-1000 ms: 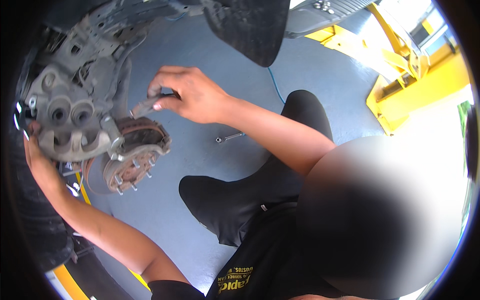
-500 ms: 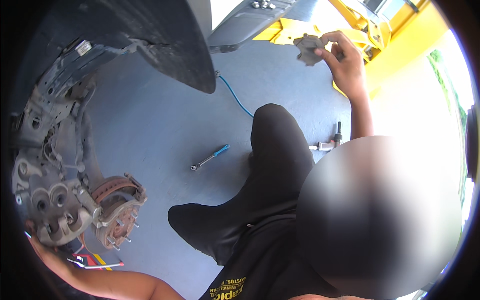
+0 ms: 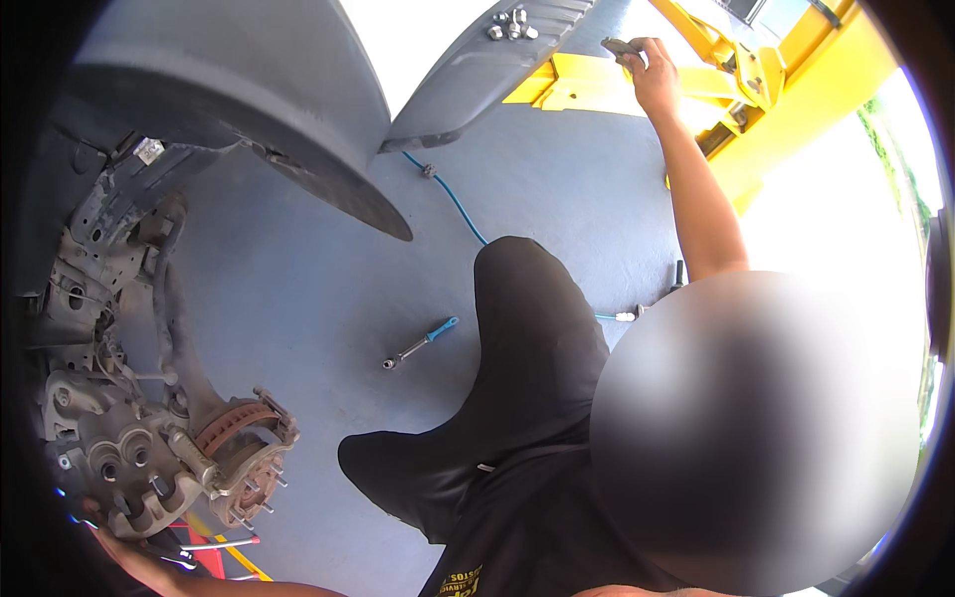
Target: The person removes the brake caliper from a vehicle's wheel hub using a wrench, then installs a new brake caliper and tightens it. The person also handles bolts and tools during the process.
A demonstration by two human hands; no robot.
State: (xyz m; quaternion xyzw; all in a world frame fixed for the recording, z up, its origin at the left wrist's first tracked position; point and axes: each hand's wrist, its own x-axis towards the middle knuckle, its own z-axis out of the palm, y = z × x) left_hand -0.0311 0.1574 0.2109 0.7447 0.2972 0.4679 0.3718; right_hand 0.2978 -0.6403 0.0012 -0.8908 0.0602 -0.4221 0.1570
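Raised out at the upper right, my right hand pinches a brake pad, seen nearly edge-on. It is held over a yellow lift arm on the far side. At the lower left my left hand is by the lower edge of a brake caliper; its fingers are mostly hidden in the dark rim. The caliper's two round pistons show. Beside it are a rusty brake rotor and a wheel hub with bare studs.
A blue-handled ratchet lies on the grey floor near my legs. A blue air hose runs past my knee toward a partly hidden air tool. Lug nuts rest on the sill. The fender overhangs; a yellow lift post stands right.
My right hand has moved farther out with the brake pad, which has turned edge-on. The view has shifted, so the fender and caliper sit lower. My left hand stays by the caliper.
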